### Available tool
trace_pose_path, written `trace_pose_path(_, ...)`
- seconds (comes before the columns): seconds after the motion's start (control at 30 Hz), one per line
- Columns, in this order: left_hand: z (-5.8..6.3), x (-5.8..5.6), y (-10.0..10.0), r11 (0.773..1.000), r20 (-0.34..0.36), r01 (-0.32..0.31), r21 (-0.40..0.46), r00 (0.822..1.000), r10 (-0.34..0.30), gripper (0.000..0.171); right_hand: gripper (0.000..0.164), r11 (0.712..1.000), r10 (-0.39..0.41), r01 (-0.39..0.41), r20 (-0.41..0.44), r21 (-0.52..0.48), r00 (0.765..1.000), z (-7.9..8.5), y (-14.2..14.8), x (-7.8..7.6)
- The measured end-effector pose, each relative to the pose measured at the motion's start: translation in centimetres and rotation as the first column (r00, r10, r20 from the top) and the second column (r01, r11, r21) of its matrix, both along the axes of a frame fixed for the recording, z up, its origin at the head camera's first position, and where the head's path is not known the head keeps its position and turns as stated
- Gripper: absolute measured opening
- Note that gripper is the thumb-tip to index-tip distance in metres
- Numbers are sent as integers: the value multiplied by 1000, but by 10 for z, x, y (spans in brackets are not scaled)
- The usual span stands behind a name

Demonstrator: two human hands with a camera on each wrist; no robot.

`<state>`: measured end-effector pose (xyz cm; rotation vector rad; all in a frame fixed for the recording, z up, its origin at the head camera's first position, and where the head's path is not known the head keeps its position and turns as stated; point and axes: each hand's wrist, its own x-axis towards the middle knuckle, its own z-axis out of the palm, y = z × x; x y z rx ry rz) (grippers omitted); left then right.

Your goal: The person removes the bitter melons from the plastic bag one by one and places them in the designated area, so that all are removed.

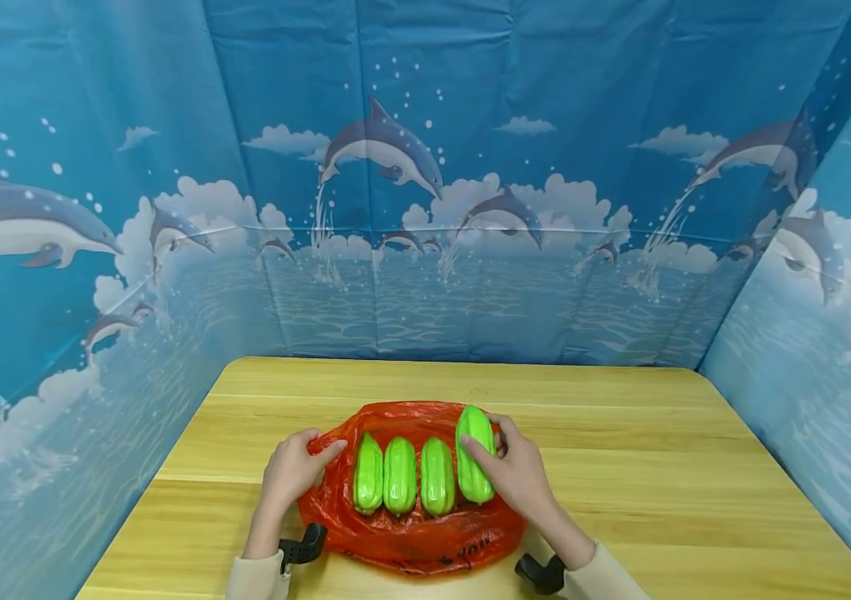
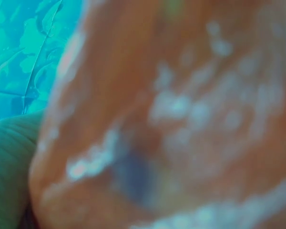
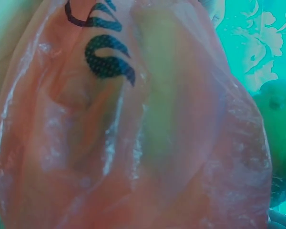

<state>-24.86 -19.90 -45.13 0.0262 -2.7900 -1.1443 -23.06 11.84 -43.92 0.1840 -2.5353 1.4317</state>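
Note:
A red plastic bag (image 1: 425,540) lies spread on the table with its mouth facing up. My left hand (image 1: 292,468) pinches the bag's left rim between thumb and fingers. Inside the bag, three bright green, ridged, oblong fruits (image 1: 399,475) lie side by side. My right hand (image 1: 521,471) holds a fourth such green fruit (image 1: 474,454) at the bag's right side, thumb on top. In the right wrist view, the bag's film (image 3: 181,191) with dark lettering covers most of the scene. Blurred red bag film (image 2: 181,143) fills the left wrist view.
The wooden table (image 1: 620,450) extends behind the bag and to both sides. A blue dolphin-print curtain (image 1: 470,292) hangs along the back and both sides. Dark wrist cameras (image 1: 305,546) stick out beside the bag's near edge.

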Motion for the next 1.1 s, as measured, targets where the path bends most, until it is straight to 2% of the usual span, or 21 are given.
trace_pose_path(0.2, -1, -1, 0, 1000, -1, 3, -1, 1000, -3, 30, 55, 1000, -6, 6, 6, -18, 1000, 3, 1, 2)
trace_pose_path(1.1, -7, -3, -1, 1000, -3, 1, 3, 1000, -1, 30, 55, 1000, -28, 28, -35, 12, 999, 11, 10, 4)
